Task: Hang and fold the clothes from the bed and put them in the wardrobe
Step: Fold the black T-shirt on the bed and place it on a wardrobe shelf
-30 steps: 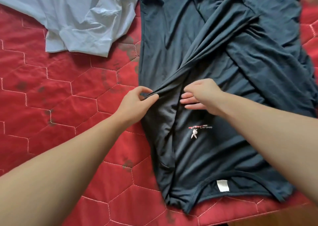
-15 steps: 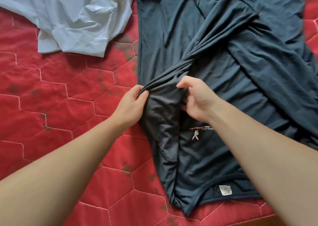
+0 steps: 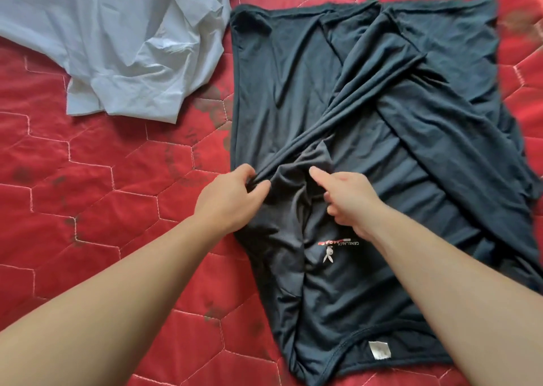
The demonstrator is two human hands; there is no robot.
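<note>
A dark teal T-shirt (image 3: pixel 293 77) lies spread on the red quilted bed (image 3: pixel 88 179), collar and white label nearest me, a small logo on its chest. A fold of its cloth runs diagonally from upper right to the middle. My left hand (image 3: pixel 229 197) pinches the lower end of that fold at the shirt's left side. My right hand (image 3: pixel 346 197) rests on the shirt just right of it, index finger stretched out, the other fingers curled on the cloth beside a bunched sleeve.
A crumpled light blue shirt (image 3: pixel 117 47) lies at the upper left of the bed, close to the dark shirt's top left corner. Red quilt shows to the left and along the right edge.
The view has pulled back and down, so the shirt's far hem shows. My right hand let go of the bunched cloth and now lies with a finger extended. My left hand keeps its pinch.
</note>
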